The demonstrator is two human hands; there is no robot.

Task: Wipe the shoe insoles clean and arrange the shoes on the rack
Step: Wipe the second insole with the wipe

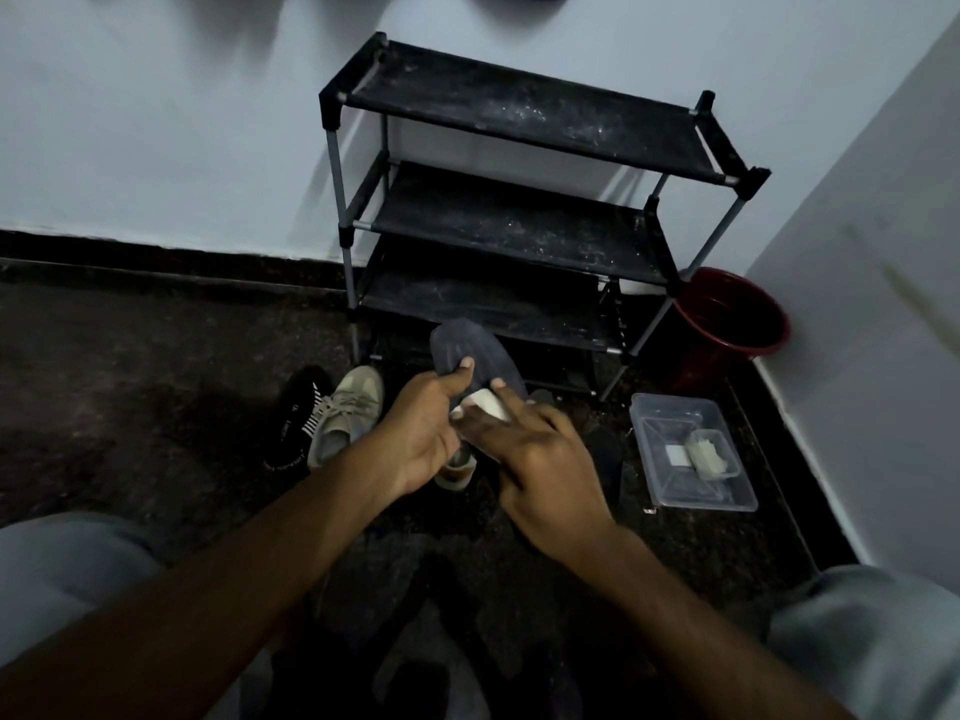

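Observation:
My left hand (423, 433) grips a dark grey insole (470, 345) from below, thumb on its upper face, holding it above the floor in front of the rack. My right hand (540, 459) holds a white wipe (488, 402) against the insole's lower part. A beige sneaker (345, 415) and a black striped shoe (296, 418) lie on the floor to the left. Another shoe (457, 467) shows partly under my hands. The black three-tier shoe rack (519, 111) stands against the wall, its shelves dusty and bare.
A clear plastic box (691, 452) with wipes in it sits on the floor at the right. A red bucket (727, 319) stands in the corner beside the rack. My knees frame the bottom corners. White walls close the back and right.

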